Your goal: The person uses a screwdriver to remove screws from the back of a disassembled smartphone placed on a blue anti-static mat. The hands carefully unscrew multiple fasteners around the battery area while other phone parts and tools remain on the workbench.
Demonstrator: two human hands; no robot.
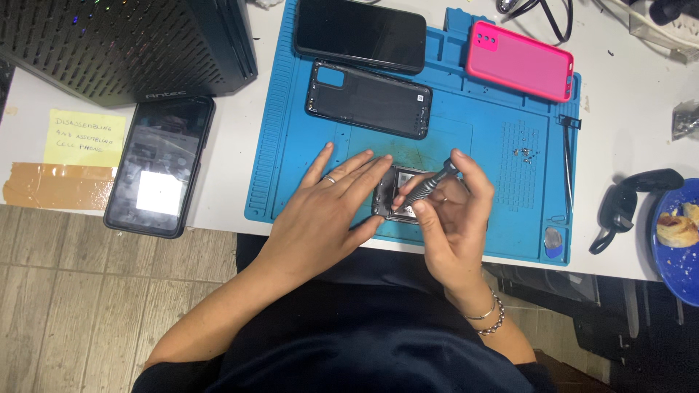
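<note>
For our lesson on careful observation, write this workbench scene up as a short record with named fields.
Surface: blue repair mat on a white table
Left hand: left hand lies flat, steadying the opened phone
Right hand: right hand holds a small screwdriver, tip down on the phone
On mat: black back cover, dark phone, pink case, loose screws, tweezers
Off mat: lit phone, yellow note, blue plate with food

Blue work mat point(502, 156); at its two o'clock, a hot-pink phone case point(519, 60); at nine, a yellow sticky note point(84, 137); black back cover point(368, 99).
</note>
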